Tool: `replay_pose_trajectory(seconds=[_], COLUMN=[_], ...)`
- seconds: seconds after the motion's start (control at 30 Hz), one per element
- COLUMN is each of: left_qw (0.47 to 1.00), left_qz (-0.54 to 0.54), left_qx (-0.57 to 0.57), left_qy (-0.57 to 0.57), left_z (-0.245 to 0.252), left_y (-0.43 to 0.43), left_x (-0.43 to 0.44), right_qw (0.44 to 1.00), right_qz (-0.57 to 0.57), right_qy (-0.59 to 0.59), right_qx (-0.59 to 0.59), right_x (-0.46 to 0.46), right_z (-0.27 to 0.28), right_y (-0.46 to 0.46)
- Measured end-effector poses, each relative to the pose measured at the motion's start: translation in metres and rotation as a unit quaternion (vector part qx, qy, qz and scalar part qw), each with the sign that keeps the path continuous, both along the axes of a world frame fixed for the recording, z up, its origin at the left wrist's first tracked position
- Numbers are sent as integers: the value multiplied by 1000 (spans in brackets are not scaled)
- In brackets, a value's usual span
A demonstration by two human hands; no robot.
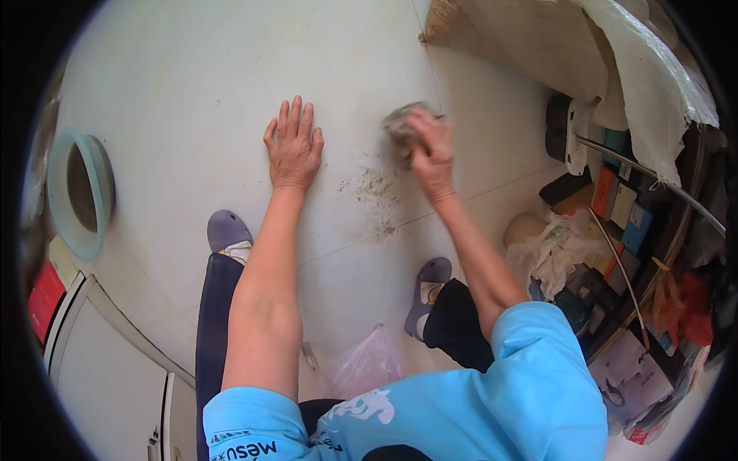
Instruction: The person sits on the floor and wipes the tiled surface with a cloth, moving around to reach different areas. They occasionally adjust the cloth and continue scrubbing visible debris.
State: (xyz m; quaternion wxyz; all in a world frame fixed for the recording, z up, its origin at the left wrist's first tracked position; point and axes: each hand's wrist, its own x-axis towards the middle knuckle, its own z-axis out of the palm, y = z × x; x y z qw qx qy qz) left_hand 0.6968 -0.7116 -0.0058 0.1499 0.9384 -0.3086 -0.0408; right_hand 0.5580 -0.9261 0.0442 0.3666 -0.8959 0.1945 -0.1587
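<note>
My right hand [430, 151] grips a crumpled grey cloth [403, 128], pressed to the pale tiled floor [346, 69] and slightly blurred. Palm down on the tiles, my left hand [294, 150] rests with its fingers spread and holds nothing. Between the hands, a little nearer to me, lies a patch of crumbly debris [373, 185]. A smaller reddish-brown scatter [385, 230] sits below it, close to a tile joint. The underside of the cloth is hidden.
At the left stands a pale green plastic basin [102, 190], above a white cabinet [109, 374]. A pink plastic bag [369, 363] lies between my feet. Right are a crumpled white bag [556, 253], boxes on a shelf, a metal pole [634, 167] and a large woven sack [519, 52].
</note>
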Motion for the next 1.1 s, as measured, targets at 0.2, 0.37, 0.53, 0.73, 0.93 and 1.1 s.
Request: replay_pose_trajectory(seconds=[0.2,0.37,0.53,0.73,0.93,1.1], left_qw=[1000,1000,1000,1000,998,988], left_qz=[1,2,0,-10,-18,-97], left_qx=[-2,0,-6,-25,-61,-1], left_qy=[-16,-11,-15,-5,16,123], left_z=[-2,-2,-3,-7,-21,22], left_y=[-1,-2,-1,1,4,4], left_x=[-2,-1,0,0,3,28], right_qw=[968,949,987,983,925,954], right_qz=[-196,-177,-80,-157,-313,-253], right_qy=[121,162,123,59,132,133], right_qx=[-96,-203,-71,-73,-173,-92], right_x=[10,10,-16,-69,-58,-19], right_z=[-16,-51,-34,3,-48,-50], right_y=[-118,-23,72,-20,-6,97])
